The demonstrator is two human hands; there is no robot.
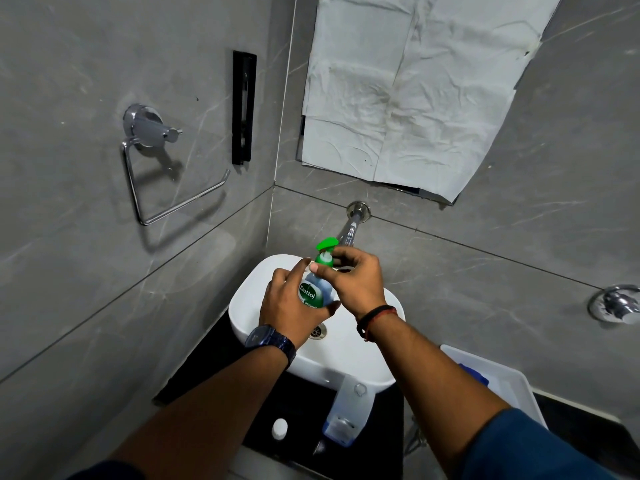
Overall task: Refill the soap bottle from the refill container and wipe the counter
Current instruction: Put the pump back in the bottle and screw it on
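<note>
Holding soap bottle (312,295) over the sink (346,368): left hand (289,306), grip round its body; right hand (358,284), grip pinching the green pump (326,249). Refill container (346,412) on bench (298,403), just before the sink.

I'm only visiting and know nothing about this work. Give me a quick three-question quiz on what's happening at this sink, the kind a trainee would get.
1. True or false: the soap bottle stands on the black counter.
2. Which hand grips the bottle's green pump? A) left hand B) right hand
3. What small thing lies on the counter beside the refill container?

Key: 1 false, it is held over the white sink; 2 B; 3 a white cap.
</note>
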